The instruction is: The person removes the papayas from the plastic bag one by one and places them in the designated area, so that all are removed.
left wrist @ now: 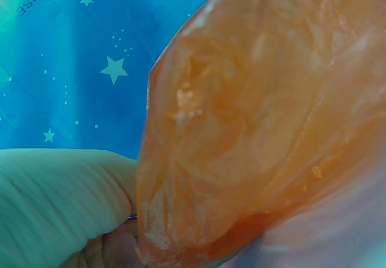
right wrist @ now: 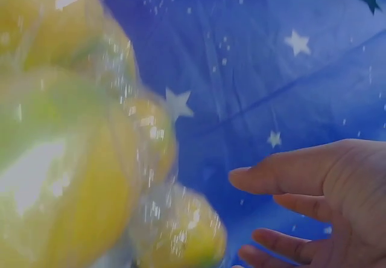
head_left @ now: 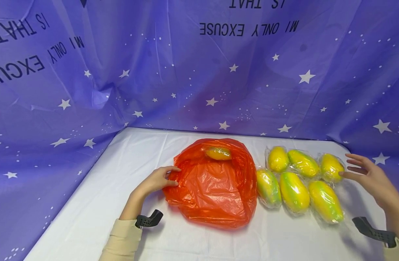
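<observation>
A red plastic bag (head_left: 216, 214) lies on its side with a wide mouth, and one yellow-green mango (head_left: 218, 153) shows inside at the back. My left hand (head_left: 157, 179) holds the bag's left rim between thumb and fingers; in the left wrist view the bag (left wrist: 253, 117) hides most of the fingertips. My right hand (head_left: 370, 177) has its fingers spread, with the thumb close beside the back-right mango (head_left: 331, 167). In the right wrist view that hand (right wrist: 319, 207) holds nothing, and a gap shows between it and the nearest mango (right wrist: 193, 232).
Several more mangoes in clear wrapping, among them a front-right one (head_left: 326, 201) and a front-left one (head_left: 268, 187), lie in two rows right of the bag. A white cloth (head_left: 147, 148) covers the table. Purple star-printed fabric (head_left: 186, 72) hangs behind and at both sides.
</observation>
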